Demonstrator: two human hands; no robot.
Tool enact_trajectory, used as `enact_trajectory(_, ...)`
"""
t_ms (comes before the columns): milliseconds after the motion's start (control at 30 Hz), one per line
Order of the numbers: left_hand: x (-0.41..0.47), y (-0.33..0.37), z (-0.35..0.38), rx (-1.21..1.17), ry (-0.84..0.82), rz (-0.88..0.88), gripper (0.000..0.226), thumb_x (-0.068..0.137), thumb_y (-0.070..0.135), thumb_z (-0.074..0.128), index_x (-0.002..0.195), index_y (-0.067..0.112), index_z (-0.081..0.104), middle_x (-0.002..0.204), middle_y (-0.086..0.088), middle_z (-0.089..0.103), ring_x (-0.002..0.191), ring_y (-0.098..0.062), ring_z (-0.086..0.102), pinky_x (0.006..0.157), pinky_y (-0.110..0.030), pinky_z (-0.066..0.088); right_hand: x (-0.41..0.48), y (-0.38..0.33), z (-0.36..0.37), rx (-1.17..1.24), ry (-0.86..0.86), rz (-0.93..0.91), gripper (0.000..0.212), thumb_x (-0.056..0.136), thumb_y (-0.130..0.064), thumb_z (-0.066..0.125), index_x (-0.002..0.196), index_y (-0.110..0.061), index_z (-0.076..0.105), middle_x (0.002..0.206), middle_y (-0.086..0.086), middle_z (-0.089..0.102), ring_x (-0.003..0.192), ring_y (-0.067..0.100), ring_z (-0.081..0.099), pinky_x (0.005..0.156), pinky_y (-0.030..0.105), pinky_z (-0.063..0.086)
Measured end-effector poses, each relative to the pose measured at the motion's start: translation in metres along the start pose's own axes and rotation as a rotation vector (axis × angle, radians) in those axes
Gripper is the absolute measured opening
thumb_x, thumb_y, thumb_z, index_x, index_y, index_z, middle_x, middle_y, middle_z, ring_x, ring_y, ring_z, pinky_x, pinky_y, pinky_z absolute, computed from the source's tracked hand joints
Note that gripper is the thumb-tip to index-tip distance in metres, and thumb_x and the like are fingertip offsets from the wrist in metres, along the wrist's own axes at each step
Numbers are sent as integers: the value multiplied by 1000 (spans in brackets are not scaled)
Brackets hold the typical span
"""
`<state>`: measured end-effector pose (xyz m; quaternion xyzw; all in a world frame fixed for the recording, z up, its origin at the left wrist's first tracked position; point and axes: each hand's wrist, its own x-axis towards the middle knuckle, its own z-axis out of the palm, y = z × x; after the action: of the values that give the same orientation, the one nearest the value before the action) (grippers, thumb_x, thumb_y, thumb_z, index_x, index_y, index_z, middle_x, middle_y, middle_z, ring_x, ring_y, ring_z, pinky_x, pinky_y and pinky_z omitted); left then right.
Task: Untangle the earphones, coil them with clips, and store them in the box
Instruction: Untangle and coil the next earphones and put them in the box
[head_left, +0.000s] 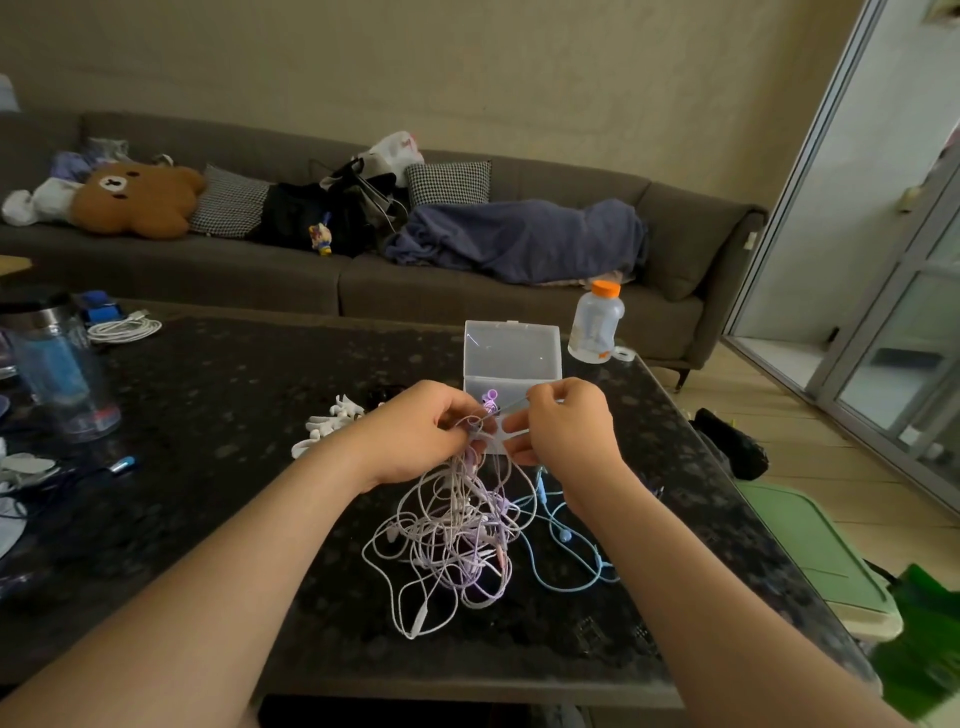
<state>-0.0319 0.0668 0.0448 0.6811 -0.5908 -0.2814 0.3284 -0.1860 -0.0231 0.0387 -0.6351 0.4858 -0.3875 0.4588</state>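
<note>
A tangle of white, lilac and pale blue earphones (457, 540) hangs from my hands down onto the dark speckled table (218, 415). My left hand (421, 431) grips a bunch of the cords near the top. My right hand (563, 423) pinches a thin cord and holds it taut toward the left hand. Just behind both hands stands a clear plastic box (511, 353) with its lid up. Several white clips (332, 421) lie on the table left of my left hand.
A plastic bottle with an orange cap (596, 322) stands right of the box. A clear jug (57, 364) and a coiled white cable (124, 328) sit at the table's left. A grey sofa (363, 280) runs behind. A green lid (810, 556) lies beyond the right edge.
</note>
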Motion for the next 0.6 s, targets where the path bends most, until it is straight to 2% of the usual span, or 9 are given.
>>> enact_trajectory(67,0,0,0,0,13,-12,27,106,12,61,122,29,75,100,10,80,98,-7,76,102,-42,59,2,3,-1,-47,25,2,19,108,-17,53,90,-17,61,95,10,77,73,18,73,61,27,59)
enact_trajectory(167,-1,2,0,33,40,6,18,105,21,63,109,28,78,93,4,80,94,-20,77,97,-49,61,5,6,-2,-89,31,24,15,105,-18,57,100,-10,69,107,7,74,84,18,67,62,24,54)
enact_trajectory(267,-2,5,-2,56,57,5,19,107,30,60,103,26,78,91,1,79,95,-29,75,94,-56,59,9,6,-6,-109,50,34,19,105,-17,57,101,-6,73,104,5,72,76,15,65,56,20,50)
enact_trajectory(367,-3,5,-2,56,27,-19,26,110,35,53,103,25,76,92,5,80,97,-31,75,94,-56,59,12,3,-11,-173,23,34,17,103,-24,60,96,-17,74,102,4,72,70,16,63,56,24,51)
enact_trajectory(433,-2,4,-1,64,22,-31,30,112,36,48,104,23,74,87,9,78,90,-28,74,85,-44,60,11,4,-10,-227,-57,15,19,96,-38,67,90,-22,77,101,4,73,81,20,68,67,32,60)
enact_trajectory(500,-2,4,0,81,27,-52,34,114,35,43,105,21,72,79,11,72,72,-16,65,68,-31,51,8,7,-7,-320,-131,-36,39,79,-68,67,88,-33,80,103,-2,72,99,26,68,87,47,62)
enact_trajectory(533,-1,4,1,79,28,-62,35,114,35,42,107,19,71,82,7,70,72,-15,60,68,-31,48,8,10,-4,-363,-158,-65,48,68,-82,61,88,-42,79,105,-4,71,105,27,66,94,52,59)
enact_trajectory(600,0,1,0,4,14,-86,37,114,39,41,109,18,70,96,-9,70,86,-24,64,84,-36,53,10,14,-1,-443,-199,-108,58,57,-95,49,90,-54,75,107,-6,70,111,27,61,101,55,53)
